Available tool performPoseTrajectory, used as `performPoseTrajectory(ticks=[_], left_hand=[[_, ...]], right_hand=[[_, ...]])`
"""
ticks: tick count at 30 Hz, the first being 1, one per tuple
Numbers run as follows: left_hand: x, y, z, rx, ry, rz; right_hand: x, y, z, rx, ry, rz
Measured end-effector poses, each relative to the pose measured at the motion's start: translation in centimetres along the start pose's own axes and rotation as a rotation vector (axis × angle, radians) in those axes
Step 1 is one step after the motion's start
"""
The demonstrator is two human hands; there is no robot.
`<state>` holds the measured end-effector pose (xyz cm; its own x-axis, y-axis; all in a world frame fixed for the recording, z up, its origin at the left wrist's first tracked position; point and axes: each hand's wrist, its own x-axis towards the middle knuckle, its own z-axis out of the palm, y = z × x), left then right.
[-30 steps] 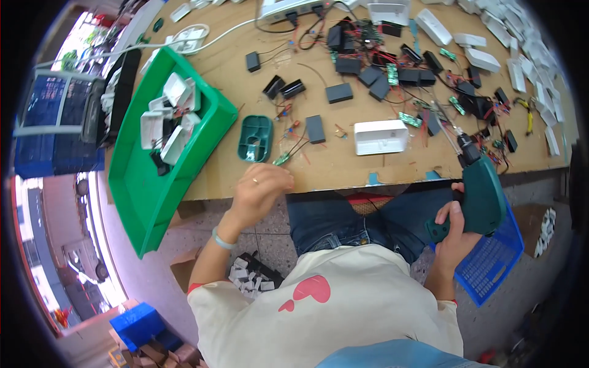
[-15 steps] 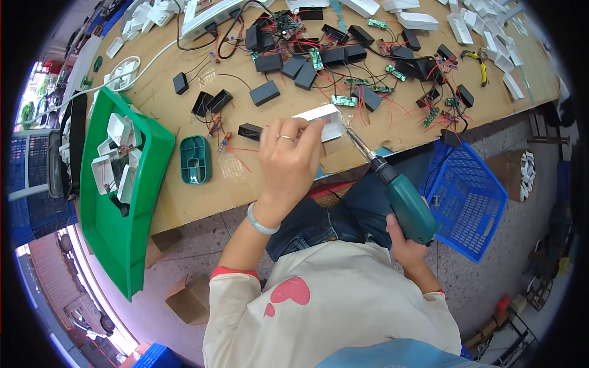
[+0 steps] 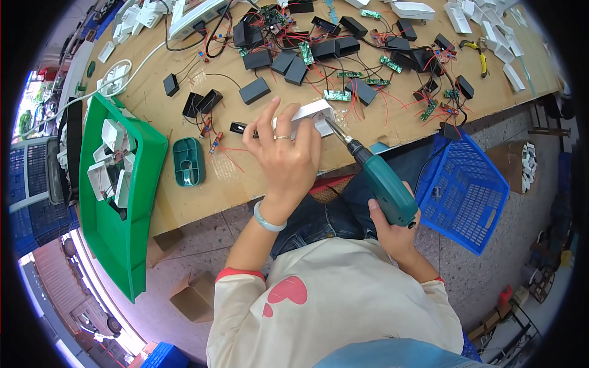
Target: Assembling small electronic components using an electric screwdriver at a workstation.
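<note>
A white plastic case (image 3: 324, 127) is tipped up near the table's front edge, its open side toward the tool. My left hand (image 3: 285, 147) grips its left part; some fingers are lifted apart, and the thumb's hold is partly hidden. My right hand (image 3: 396, 230) is wrapped round the handle of a dark green power screwdriver (image 3: 386, 189). Its metal shaft slants up and left, with the tip at the case's inside; the exact contact is too small to tell. Left of my left hand sits a dark green compartment box (image 3: 188, 162).
A green tray (image 3: 138, 245) with white cases overhangs the table's left edge. Black boxes (image 3: 254, 91), green circuit boards (image 3: 337, 95) and red wires cover the middle and back. Yellow-handled pliers (image 3: 483, 63) lie at the right. A blue basket (image 3: 466, 190) stands below the right edge.
The screwdriver and my right hand have shifted left and a little up. My left hand's fingers have spread and lifted from their pinch over the case. The view has moved slightly.
</note>
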<state>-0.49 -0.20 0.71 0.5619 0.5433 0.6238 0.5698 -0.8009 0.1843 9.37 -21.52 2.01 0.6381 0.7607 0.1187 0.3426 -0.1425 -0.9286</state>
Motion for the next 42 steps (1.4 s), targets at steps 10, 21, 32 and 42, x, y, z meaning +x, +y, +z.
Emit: performPoseTrajectory(ticks=[10,21,32,42], left_hand=[[0.0,0.1,0.4,0.004,0.009,-0.044],[-0.1,0.3,0.7,0.022,0.022,-0.050],[-0.2,0.3,0.7,0.015,0.018,-0.057],[-0.2,0.2,1.1,-0.020,0.062,-0.037]], right_hand=[[0.0,0.2,0.8,0.066,0.032,0.088],[0.2,0.5,1.2,0.069,0.041,0.102],[0.6,0.1,0.9,-0.010,0.010,0.016],[0.9,-0.3,1.1,-0.045,0.014,-0.051]])
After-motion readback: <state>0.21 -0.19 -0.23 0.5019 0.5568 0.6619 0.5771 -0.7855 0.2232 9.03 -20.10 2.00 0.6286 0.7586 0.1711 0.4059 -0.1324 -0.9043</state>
